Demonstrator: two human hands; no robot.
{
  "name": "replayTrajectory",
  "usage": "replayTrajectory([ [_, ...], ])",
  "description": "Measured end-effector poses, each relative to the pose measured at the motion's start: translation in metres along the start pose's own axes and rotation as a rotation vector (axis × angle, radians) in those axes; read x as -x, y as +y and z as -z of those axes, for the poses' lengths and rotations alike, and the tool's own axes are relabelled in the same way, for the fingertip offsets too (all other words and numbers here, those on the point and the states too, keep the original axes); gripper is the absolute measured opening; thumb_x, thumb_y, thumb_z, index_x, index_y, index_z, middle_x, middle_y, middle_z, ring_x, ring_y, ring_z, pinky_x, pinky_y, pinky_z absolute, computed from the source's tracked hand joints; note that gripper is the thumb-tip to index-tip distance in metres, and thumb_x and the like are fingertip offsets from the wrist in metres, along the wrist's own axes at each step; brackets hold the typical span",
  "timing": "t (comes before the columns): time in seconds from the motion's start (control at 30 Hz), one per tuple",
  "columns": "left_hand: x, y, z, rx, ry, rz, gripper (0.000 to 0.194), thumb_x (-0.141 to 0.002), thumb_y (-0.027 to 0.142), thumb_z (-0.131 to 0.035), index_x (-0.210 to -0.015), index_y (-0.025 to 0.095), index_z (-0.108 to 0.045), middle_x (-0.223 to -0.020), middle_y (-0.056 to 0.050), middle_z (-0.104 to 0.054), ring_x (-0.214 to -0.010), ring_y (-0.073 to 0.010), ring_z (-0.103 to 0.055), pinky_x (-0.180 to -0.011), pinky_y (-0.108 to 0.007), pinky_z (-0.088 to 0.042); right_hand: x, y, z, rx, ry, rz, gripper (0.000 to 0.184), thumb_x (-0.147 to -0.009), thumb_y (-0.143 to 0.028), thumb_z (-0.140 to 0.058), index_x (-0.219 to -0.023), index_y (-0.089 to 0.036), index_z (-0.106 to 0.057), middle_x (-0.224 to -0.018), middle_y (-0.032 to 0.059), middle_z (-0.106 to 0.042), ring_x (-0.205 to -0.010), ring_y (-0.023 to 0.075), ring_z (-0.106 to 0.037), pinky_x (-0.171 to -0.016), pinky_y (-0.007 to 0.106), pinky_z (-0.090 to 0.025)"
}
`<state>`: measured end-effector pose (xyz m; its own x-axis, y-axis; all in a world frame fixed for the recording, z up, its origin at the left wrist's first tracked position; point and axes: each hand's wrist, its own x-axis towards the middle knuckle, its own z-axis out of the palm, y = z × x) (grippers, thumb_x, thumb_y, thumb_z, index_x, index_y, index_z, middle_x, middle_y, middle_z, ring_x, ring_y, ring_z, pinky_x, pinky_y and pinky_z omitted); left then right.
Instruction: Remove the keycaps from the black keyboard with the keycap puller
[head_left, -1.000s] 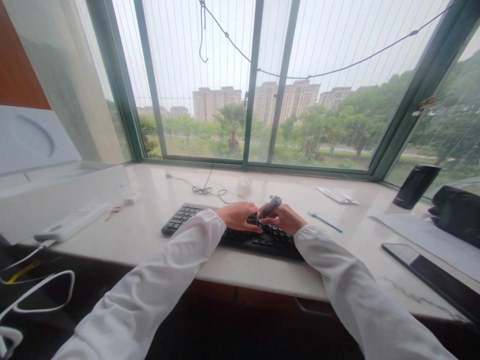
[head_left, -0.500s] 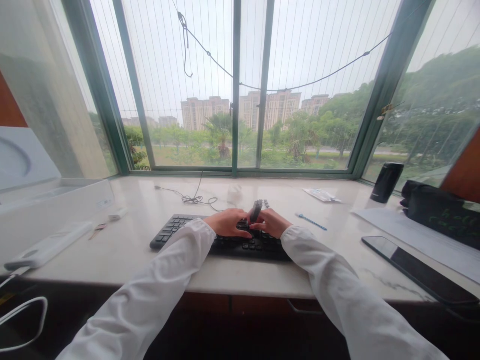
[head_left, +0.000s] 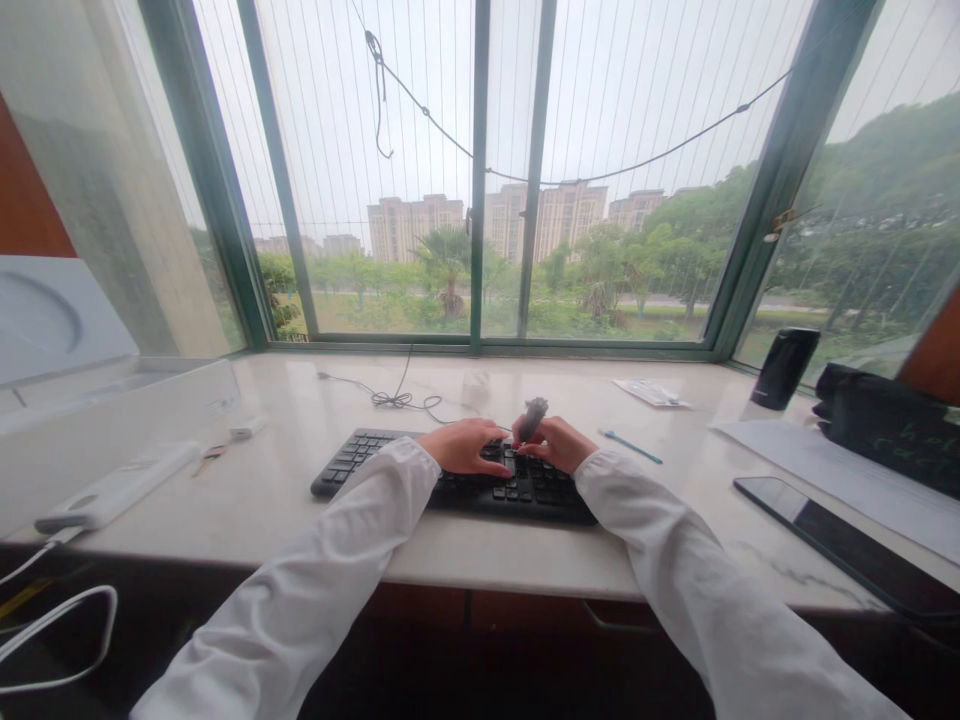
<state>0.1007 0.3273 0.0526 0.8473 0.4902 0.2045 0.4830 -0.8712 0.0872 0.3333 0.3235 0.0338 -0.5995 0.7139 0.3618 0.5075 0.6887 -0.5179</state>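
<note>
My left hand (head_left: 463, 447) rests on the right-centre keys of a black computer keyboard (head_left: 375, 460), its fingers curled and nothing visible in them. My right hand (head_left: 553, 445) lies just beside it, holding a small grey cylindrical object (head_left: 533, 419) upright between its fingers. The object's lower end is hidden by my fingers, and I cannot tell what it is. White sleeves (head_left: 315, 570) cover both forearms.
The keyboard sits on a white marble desk (head_left: 300, 520) below a green-framed window (head_left: 480, 200). A white power bank (head_left: 112, 488) and a thin cable (head_left: 397, 400) lie on it. A blue pen (head_left: 630, 446), a black phone (head_left: 840, 535) and a black bag (head_left: 885, 425) lie to the right.
The head view has levelled and shifted. The grey object has gone from leaning right to nearly upright, and both hands stay over the keyboard.
</note>
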Motion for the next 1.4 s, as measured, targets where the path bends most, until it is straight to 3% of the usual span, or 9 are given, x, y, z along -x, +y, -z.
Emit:
replayTrajectory([
  [0.27,0.0,0.001,0.001,-0.014,-0.005,-0.008,0.058,-0.08,0.063,-0.057,-0.121,0.022,-0.058,-0.106,-0.008,-0.063,-0.1,-0.0227,-0.06,-0.086,-0.03,-0.044,0.0,-0.01,0.001,0.011,-0.053,0.05,0.01,-0.079,-0.021,-0.061,-0.088,-0.019,-0.061,-0.084,0.0016,-0.068,-0.068,0.0151,-0.06,-0.068,0.027,-0.047],
  [0.57,0.0,0.002,0.002,0.012,0.0,-0.034,0.053,-0.08,0.06,-0.059,-0.115,0.02,-0.06,-0.102,-0.008,-0.064,-0.099,-0.022,-0.06,-0.087,-0.03,-0.044,0.0,-0.015,-0.002,0.139,-0.007,0.094,0.008,-0.083,-0.025,-0.058,-0.088,-0.019,-0.061,-0.078,0.002,-0.065,-0.068,0.0159,-0.059,-0.067,0.027,-0.045],
  [0.83,0.0,0.002,0.003,0.011,-0.009,-0.041,0.05,-0.081,0.059,-0.058,-0.112,0.021,-0.061,-0.102,-0.008,-0.064,-0.1,-0.0219,-0.06,-0.087,-0.029,-0.044,-0.001,-0.011,-0.001,0.114,-0.045,0.101,0.011,-0.082,-0.027,-0.06,-0.089,-0.018,-0.061,-0.08,0.0021,-0.064,-0.068,0.0151,-0.059,-0.068,0.025,-0.046],
  [1.2,0.001,0.003,0.004,-0.018,-0.014,-0.013,0.057,-0.08,0.062,-0.056,-0.12,0.021,-0.058,-0.108,-0.009,-0.063,-0.103,-0.0231,-0.059,-0.088,-0.03,-0.045,0.001,-0.013,0.001,0.152,-0.038,0.082,0.027,-0.09,-0.041,-0.052,-0.095,-0.017,-0.063,-0.081,0.0055,-0.067,-0.068,0.0162,-0.06,-0.066,0.027,-0.045],
  [1.4,0.001,0.004,0.004,-0.008,-0.013,-0.012,0.059,-0.08,0.062,-0.056,-0.122,0.021,-0.057,-0.107,-0.009,-0.063,-0.103,-0.0226,-0.059,-0.089,-0.03,-0.045,0.002,-0.011,0.006,0.081,-0.051,0.069,0.023,-0.085,-0.035,-0.059,-0.09,-0.014,-0.067,-0.084,0.007,-0.069,-0.07,0.0164,-0.061,-0.068,0.026,-0.046],
])
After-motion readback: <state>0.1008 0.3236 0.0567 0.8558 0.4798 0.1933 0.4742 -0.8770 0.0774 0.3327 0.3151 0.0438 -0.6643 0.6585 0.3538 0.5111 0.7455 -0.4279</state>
